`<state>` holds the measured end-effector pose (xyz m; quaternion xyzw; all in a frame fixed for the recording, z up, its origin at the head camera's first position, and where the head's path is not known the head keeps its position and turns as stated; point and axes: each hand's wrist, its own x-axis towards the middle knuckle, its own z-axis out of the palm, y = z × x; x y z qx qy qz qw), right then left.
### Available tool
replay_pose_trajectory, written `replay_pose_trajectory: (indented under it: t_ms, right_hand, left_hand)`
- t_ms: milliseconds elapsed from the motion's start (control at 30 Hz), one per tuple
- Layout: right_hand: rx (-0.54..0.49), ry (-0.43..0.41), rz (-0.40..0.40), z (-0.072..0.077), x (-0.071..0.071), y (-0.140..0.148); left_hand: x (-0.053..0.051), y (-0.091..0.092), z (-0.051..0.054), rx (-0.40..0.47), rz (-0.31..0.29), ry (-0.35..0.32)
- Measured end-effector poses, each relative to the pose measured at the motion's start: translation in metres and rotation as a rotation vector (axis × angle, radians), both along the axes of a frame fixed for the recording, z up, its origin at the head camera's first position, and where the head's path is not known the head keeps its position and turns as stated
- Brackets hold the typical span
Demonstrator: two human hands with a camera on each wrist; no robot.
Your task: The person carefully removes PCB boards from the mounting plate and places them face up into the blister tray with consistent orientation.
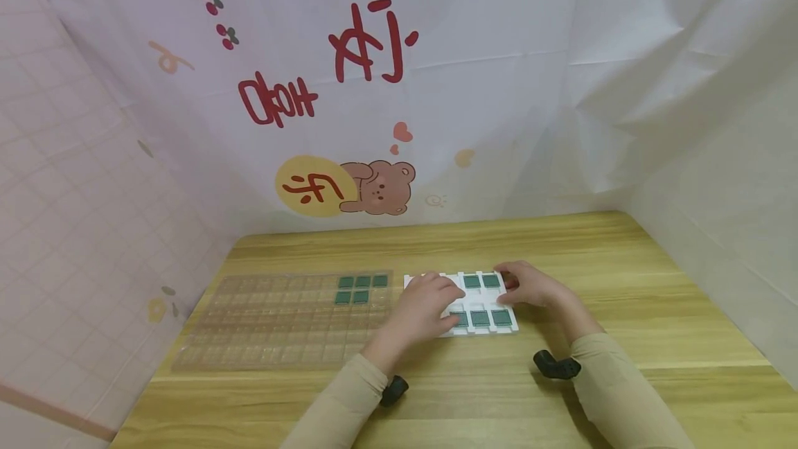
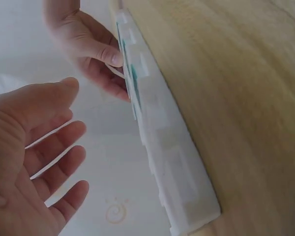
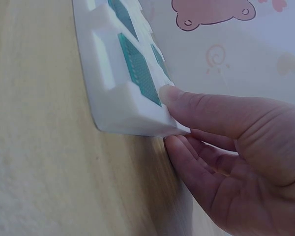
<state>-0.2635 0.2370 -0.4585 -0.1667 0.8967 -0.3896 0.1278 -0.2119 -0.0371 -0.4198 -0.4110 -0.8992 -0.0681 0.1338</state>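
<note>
A white tray [image 1: 483, 296] lies on the table, with green square circuit boards [image 1: 480, 318] in two rows of slots along its long sides. At its right end, my right hand [image 1: 533, 286] pinches the edge; in the right wrist view the thumb [image 3: 174, 98] presses on top beside a green board [image 3: 137, 69]. My left hand [image 1: 427, 303] hovers over the tray's left half and hides part of it. In the left wrist view that hand's fingers [image 2: 64, 164] are spread and relaxed, with nothing between them, apart from the tray [image 2: 162, 128].
Left of the white tray lies a wide clear plastic tray [image 1: 280, 317] divided into small compartments. Several green boards [image 1: 363, 282] sit in its upper right compartments. A printed white curtain [image 1: 499, 123] hangs behind the wooden table [image 1: 474, 393] and at both sides.
</note>
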Motion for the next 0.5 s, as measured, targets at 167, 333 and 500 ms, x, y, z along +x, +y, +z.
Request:
replay_pose_trajectory:
  t_ms: [167, 333, 500]
  right_hand:
    - [-0.006, -0.004, -0.004, 0.001, 0.0, 0.0]
    - [-0.007, -0.008, -0.009, 0.0, 0.0, 0.0]
    - [-0.001, -0.005, -0.011, 0.0, 0.001, -0.001]
  left_hand:
    - [-0.002, 0.005, -0.006, -0.054, 0.044, -0.042]
    - [-0.002, 0.011, -0.008, -0.098, 0.079, -0.08]
    - [0.0, 0.016, -0.006, -0.148, 0.107, -0.098]
